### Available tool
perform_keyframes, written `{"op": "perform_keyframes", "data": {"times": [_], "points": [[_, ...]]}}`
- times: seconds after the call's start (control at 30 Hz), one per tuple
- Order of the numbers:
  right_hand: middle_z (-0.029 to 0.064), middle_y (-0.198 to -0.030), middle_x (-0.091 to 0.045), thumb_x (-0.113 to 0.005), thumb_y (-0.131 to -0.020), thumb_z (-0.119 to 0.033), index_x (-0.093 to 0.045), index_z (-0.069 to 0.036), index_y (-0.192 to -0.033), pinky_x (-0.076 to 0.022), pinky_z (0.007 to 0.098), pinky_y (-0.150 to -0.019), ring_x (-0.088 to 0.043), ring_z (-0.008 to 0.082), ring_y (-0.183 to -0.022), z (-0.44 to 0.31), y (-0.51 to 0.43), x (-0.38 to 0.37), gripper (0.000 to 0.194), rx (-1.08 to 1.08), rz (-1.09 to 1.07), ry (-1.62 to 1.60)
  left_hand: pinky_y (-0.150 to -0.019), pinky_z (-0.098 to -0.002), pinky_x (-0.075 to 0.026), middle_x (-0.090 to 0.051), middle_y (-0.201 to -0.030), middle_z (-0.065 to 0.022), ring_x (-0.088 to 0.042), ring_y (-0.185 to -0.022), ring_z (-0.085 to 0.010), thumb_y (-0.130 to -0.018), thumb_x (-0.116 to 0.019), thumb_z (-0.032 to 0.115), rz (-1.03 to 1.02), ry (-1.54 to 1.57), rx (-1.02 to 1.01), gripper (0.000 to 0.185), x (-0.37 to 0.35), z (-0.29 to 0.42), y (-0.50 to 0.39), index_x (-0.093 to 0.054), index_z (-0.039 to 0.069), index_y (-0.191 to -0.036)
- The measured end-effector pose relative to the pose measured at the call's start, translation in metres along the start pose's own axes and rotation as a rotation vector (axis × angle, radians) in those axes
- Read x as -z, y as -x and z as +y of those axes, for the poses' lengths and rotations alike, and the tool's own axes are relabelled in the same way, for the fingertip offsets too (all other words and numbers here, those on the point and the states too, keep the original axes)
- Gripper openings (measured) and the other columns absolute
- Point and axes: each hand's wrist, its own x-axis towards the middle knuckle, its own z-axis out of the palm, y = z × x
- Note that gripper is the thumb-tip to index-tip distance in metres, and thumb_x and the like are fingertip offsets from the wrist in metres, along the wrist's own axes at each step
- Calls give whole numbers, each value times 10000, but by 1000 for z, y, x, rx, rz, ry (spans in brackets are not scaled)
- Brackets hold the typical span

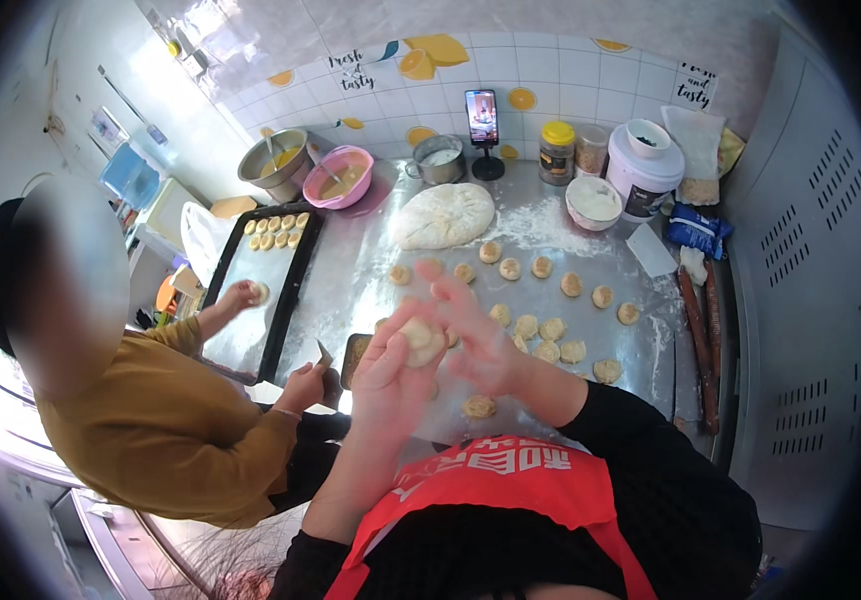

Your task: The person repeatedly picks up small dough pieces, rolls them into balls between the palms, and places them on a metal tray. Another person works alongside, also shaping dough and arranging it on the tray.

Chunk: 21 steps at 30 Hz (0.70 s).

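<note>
A pale, folded dough piece (423, 343) rests in the palm and fingers of my left hand (385, 375), above the steel worktable (348, 277). Beside it my right hand (487, 349) is raised with its fingers apart and blurred; whether its fingertips touch the dough is unclear. Around both hands lie several small round dough pieces, some smooth and browned on top like the one (571, 284) to the right, others coiled and rougher like the one (547, 352) nearer me. Another coiled dough piece (479, 406) sits below my right wrist. A large floured dough slab (445, 216) lies farther back.
At left, a co-worker (153, 427) holds a dough piece (259, 292) over a black-rimmed baking tray (299, 274). Bowls, including a pink basin (359, 196), line the back with a phone on a stand (483, 120) and a white bucket (644, 169). Rolling pins (693, 345) lie right.
</note>
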Motion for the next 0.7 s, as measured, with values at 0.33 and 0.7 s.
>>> {"op": "perform_keyframes", "data": {"times": [0.33, 0.7], "points": [[211, -1397, -501, -483, -915, -12, -492, 32, -1351, -362, 388, -1087, -443, 352, -1340, 5, -21, -19, 438, 305, -123, 457, -1173, -416, -190, -127, -1597, -130, -202, -1456, -281, -1017, -334, 498, 177, -545, -473, 760, -35, -30, -2, -24, 38, -1537], [175, -1369, -533, -536, -928, -104, -456, 1, -1397, -340, 395, -1089, -453, 285, -1324, -17, -18, -18, 486, -45, -18, 394, -1190, -393, -123, -92, -1612, -119, -107, -1488, -258, -990, -241, 624, 228, -485, -446, 819, -41, -25, -8, -61, 49, -1545]]}}
